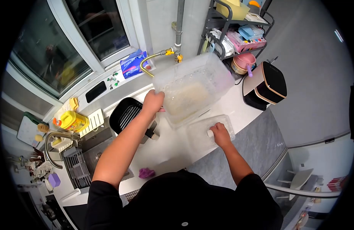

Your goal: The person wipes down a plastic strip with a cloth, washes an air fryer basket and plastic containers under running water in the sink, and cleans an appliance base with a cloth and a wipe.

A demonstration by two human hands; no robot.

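My left hand (154, 102) is closed on the near-left rim of a large clear plastic storage bin (217, 76), which stands tilted at the back of the counter. Wet drops and streaks mark its walls. My right hand (221, 135) is closed round a small white block (210, 133), over a flat clear plastic lid (196, 142) lying on the white counter (165, 153). Most of the block is hidden by the fingers. Left of the bin, behind my left forearm, sits a black air fryer basket (123, 111) with a ridged inside.
A black and beige air fryer (267, 86) stands at the counter's right end. The sink (102, 142) with a drying rack (75, 165) lies left. A purple cloth (146, 173) is near my body. A yellow gas pipe (144, 67) bends beside the bin; a phone (95, 91) rests on the sill.
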